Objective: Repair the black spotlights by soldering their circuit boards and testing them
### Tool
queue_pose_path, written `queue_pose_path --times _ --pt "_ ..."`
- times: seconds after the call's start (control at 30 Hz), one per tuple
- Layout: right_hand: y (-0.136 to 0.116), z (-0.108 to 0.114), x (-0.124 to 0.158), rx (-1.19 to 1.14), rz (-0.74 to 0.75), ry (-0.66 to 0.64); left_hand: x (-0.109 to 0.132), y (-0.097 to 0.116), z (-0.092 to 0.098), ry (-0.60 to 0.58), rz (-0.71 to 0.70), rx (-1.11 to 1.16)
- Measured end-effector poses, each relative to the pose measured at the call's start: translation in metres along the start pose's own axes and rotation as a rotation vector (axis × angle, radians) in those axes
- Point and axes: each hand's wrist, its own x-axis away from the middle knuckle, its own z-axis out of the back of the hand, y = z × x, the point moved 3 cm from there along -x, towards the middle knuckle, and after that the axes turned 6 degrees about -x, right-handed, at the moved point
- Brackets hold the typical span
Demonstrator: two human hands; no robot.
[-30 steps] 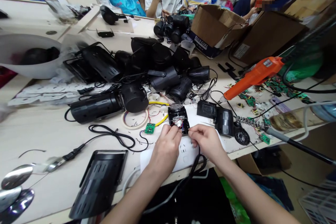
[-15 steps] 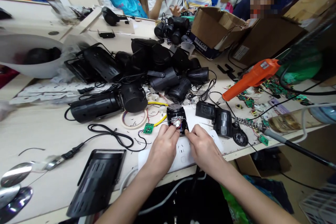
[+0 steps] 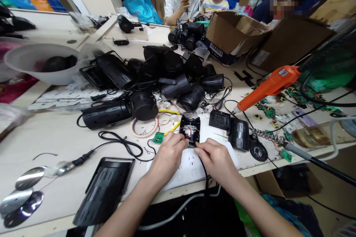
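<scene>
A black lamp housing lies open in front of me, with red and dark wires and a shiny round part inside. Curled over its near left edge, the fingers of my left hand grip the housing beside the wires. At the near right corner, thumb and forefinger of my right hand are pinched together where a black cord leaves the housing and hangs over the table edge. The hands partly hide this spot. Beneath lies a white power strip. A green circuit board sits left of the housing.
Black lamp housings are piled behind; another housing lies front left. An orange electric screwdriver hangs at right above circuit boards, near a soldering iron. Cardboard boxes and people are at the back.
The view has shifted slightly, so things appear farther right. My right fingers have drawn slightly down from the housing, showing more cord. A person opposite has moved a raised orange tool.
</scene>
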Motion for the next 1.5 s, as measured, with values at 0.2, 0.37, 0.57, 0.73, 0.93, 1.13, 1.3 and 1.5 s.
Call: queue_pose_path --times 0.2,0.37,0.57,0.73,0.93,1.13,1.3,1.5 --pt "0.005 -0.006 -0.007 -0.085 -0.07 0.008 -0.001 -0.007 0.001 -0.027 -0.013 0.024" --pt "0.005 0.011 -0.019 -0.131 0.007 -0.011 0.004 -0.002 0.002 0.026 -0.028 -0.051" --pt "-0.004 0.016 -0.049 -0.127 0.354 0.014 0.011 0.002 0.003 0.076 0.064 -0.236" --pt "-0.006 -0.002 -0.058 0.047 0.423 -0.155 0.014 -0.001 0.0 0.075 0.11 -0.183" --pt "-0.004 0.0 -0.053 0.24 0.477 -0.226 0.01 0.003 0.002 0.013 0.044 -0.108" --pt "-0.009 -0.011 -0.055 0.363 0.521 -0.217 0.007 0.004 0.001 -0.103 0.008 -0.175" --pt "-0.007 -0.006 -0.051 0.132 0.487 -0.169 0.002 0.003 0.004 -0.154 -0.037 -0.253" --pt "0.02 0.036 -0.033 -0.075 0.32 0.044 0.003 -0.003 0.003 -0.22 -0.016 -0.248"
